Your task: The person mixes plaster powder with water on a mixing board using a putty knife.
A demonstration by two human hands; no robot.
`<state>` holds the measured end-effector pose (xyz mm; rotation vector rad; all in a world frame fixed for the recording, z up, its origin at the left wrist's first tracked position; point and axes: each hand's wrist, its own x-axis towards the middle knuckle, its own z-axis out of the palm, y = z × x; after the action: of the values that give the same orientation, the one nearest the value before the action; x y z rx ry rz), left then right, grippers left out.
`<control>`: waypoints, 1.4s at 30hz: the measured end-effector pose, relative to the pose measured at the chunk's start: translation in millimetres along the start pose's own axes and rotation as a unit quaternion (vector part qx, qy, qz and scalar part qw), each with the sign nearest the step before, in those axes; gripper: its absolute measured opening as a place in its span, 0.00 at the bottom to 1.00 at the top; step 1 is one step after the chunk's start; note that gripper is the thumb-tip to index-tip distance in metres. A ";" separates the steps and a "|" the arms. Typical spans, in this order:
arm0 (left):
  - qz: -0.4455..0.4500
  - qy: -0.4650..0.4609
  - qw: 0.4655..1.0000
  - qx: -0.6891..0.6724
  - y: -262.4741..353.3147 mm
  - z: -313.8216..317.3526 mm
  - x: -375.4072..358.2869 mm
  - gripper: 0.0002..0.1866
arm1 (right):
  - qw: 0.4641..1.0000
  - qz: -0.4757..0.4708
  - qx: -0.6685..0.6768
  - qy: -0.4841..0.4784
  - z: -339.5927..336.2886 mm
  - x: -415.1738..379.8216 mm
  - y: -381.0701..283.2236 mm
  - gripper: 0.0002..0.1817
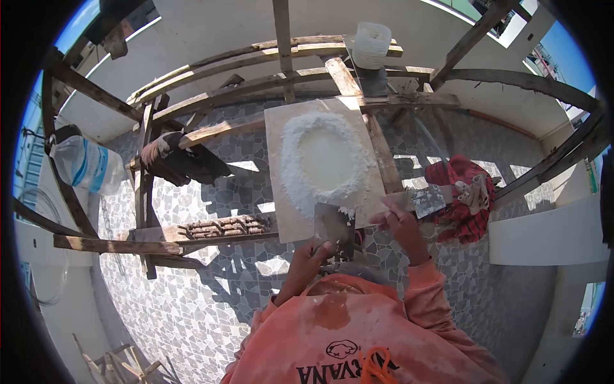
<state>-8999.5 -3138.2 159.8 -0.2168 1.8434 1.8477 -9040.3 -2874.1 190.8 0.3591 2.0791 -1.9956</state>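
My left hand is closed on the lower edge of a dark rectangular metal plate, whose right edge carries white smears. The plate overlaps the near edge of a pale board. On that board lies a ring of white powder around a pool of milky liquid. My right hand grips a broad scraper to the right of the board. The scraper's blade is stained white and points right; its handle is mostly hidden by my fingers.
A red-and-black cloth with pale gloves or rags hangs beyond the scraper. Wooden scaffold beams surround the board. A clear plastic container stands at the back, a water bottle hangs left, and metal rods lie on a plank.
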 end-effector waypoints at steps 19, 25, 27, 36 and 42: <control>0.224 0.278 0.865 0.353 -19.4 -122.4 72.7 0.09 | 0.975 0.104 0.179 0.085 -41.4 23.1 82.9 0.13; 0.174 0.317 0.821 0.442 -52.7 -190.0 101.1 0.10 | 0.969 0.168 0.125 0.134 -54.4 46.3 103.9 0.12; 0.112 0.296 0.839 0.442 -61.1 -194.4 107.5 0.14 | 0.962 0.185 0.154 0.129 -56.8 54.9 131.1 0.14; 0.022 0.260 0.824 0.503 -51.1 -205.0 127.6 0.21 | 0.930 0.198 0.262 0.166 -38.8 59.9 146.9 0.21; 0.106 0.208 0.816 0.528 -60.8 -212.1 131.7 0.16 | 0.941 0.188 0.189 0.209 -30.2 65.4 165.4 0.19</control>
<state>-9135.4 -3315.0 32.1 0.0039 2.9962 0.6371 -9046.4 -2836.6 14.5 1.2468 1.6322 -2.1949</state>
